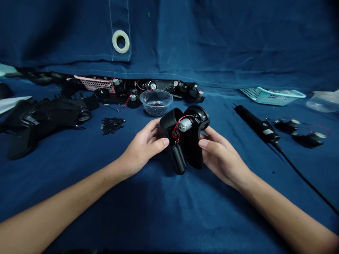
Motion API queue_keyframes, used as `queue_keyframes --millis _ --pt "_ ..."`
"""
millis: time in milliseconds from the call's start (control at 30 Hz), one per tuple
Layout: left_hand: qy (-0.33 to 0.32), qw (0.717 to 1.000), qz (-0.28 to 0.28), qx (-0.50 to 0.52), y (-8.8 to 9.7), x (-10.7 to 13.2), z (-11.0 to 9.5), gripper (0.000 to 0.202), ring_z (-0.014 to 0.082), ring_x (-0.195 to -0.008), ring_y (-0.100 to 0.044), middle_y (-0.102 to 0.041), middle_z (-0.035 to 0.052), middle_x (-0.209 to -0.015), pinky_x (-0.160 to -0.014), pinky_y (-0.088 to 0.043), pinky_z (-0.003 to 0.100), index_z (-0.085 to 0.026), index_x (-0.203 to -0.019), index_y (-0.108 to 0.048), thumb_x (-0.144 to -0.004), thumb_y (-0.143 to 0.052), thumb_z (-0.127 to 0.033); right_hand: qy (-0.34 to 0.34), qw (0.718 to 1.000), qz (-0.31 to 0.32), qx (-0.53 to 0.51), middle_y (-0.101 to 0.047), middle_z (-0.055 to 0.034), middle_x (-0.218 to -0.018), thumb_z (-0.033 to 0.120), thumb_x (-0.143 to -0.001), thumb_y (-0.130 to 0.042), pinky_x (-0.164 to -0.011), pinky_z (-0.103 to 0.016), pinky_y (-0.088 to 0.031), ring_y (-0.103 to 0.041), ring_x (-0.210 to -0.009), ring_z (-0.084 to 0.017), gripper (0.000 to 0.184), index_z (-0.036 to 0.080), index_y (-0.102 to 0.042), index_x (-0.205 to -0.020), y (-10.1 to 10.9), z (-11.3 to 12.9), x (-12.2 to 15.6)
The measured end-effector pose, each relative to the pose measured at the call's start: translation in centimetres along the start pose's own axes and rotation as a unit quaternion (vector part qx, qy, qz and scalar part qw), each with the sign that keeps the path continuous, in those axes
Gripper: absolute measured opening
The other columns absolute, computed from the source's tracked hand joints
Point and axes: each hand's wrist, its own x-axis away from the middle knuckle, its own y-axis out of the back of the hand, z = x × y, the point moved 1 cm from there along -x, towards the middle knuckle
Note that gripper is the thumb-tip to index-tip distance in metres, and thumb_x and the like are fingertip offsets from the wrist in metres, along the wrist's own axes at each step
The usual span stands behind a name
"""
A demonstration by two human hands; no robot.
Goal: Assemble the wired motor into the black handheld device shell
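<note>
Between my hands, above the blue cloth, are two black plastic housing halves spread apart like an opened shell. My left hand [145,144] grips the left housing half [169,123], thumb on its edge and fingers behind. This half has a slim black compartment [179,159] along its lower part. My right hand [222,151] holds the right housing half [194,151] by its outer edge. A silver motor [184,124] sits at the top of the right half. Red wire [174,131] runs from the motor across to the left half.
A clear bowl of small dark screws [156,103] stands just beyond my hands. Small black parts [112,125] lie in a heap to the left, near stacked black housings [53,116]. A corded electric screwdriver [258,125], wired motor parts [308,137] and a teal basket [275,97] are at right.
</note>
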Motion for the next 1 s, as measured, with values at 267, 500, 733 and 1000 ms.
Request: queue_keyframes --millis 267,500,733,1000 --pt "0.0 1.0 0.002 -0.009 -0.12 0.03 -0.26 0.051 0.0196 -0.113 -0.058 -0.062 0.0077 -0.129 -0.102 -0.043 0.032 -0.021 -0.13 -0.052 -0.083 -0.069 -0.03 0.011 0.999 0.015 0.044 -0.054 -0.0008 -0.095 0.034 -0.074 -0.073 -0.069 -0.03 -0.04 -0.048 -0.079 -0.015 0.04 0.028 -0.058 -0.11 -0.07 0.09 0.04" --pt "-0.006 1.0 0.011 -0.005 -0.15 -0.07 -0.27 0.05 0.0164 -0.107 -0.058 -0.06 0.007 -0.132 -0.101 -0.043 0.029 -0.021 -0.129 -0.053 -0.082 -0.069 -0.028 0.013 0.999 0.019 0.049 -0.057 -0.0013 -0.097 0.034 -0.074 -0.073 -0.073 -0.031 -0.042 -0.053 -0.086 -0.017 0.041 0.028 -0.058 -0.111 -0.01 0.04 0.06" --pt "0.0 1.0 -0.001 -0.011 -0.07 0.02 -0.28 0.049 0.0183 -0.103 -0.06 -0.064 0.0067 -0.12 -0.1 -0.044 0.033 -0.022 -0.128 -0.055 -0.082 -0.069 -0.028 0.019 0.997 0.019 0.068 -0.057 -0.0017 -0.096 0.035 -0.076 -0.07 -0.068 -0.03 -0.042 -0.051 -0.081 -0.016 0.039 0.027 -0.057 -0.111 -0.09 0.15 0.07" --pt "-0.005 1.0 0.012 -0.005 0.08 -0.07 -0.13 0.048 0.0149 -0.1 -0.059 -0.06 0.007 -0.131 -0.099 -0.044 0.029 -0.022 -0.13 -0.053 -0.084 -0.067 -0.027 -0.001 1.0 0.01 0.025 -0.054 -0.0014 -0.099 0.033 -0.072 -0.076 -0.07 -0.029 -0.042 -0.05 -0.084 -0.016 0.043 0.027 -0.056 -0.11 -0.04 -0.01 0.06"
